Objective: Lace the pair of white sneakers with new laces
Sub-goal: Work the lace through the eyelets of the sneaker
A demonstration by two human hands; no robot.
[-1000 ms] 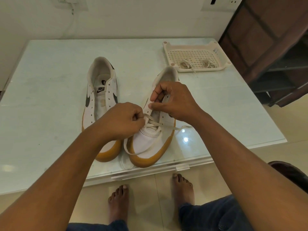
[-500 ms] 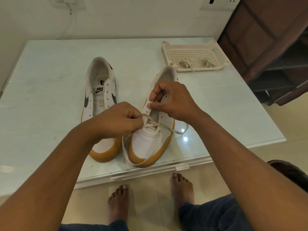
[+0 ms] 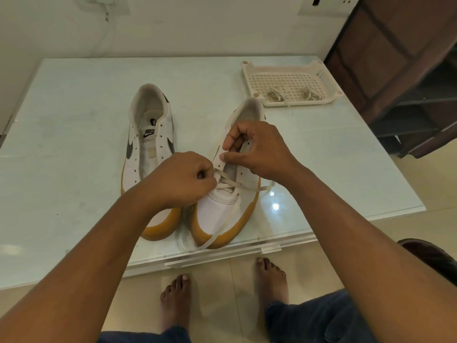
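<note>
Between your grips, the lace [image 3: 230, 184] crosses the right sneaker [image 3: 218, 214]. Your left hand [image 3: 180, 180] pinches the lace; your right hand [image 3: 259, 151] grasps that sneaker's upper. Beyond your left grip sits the left sneaker [image 3: 133, 164].

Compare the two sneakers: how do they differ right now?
The left sneaker has empty eyelets; the right sneaker carries a lace crossed through its lowest eyelets. No hand grips the left sneaker; the left hand and right hand work at the right sneaker. Both are white with tan soles, toes toward the person.
</note>
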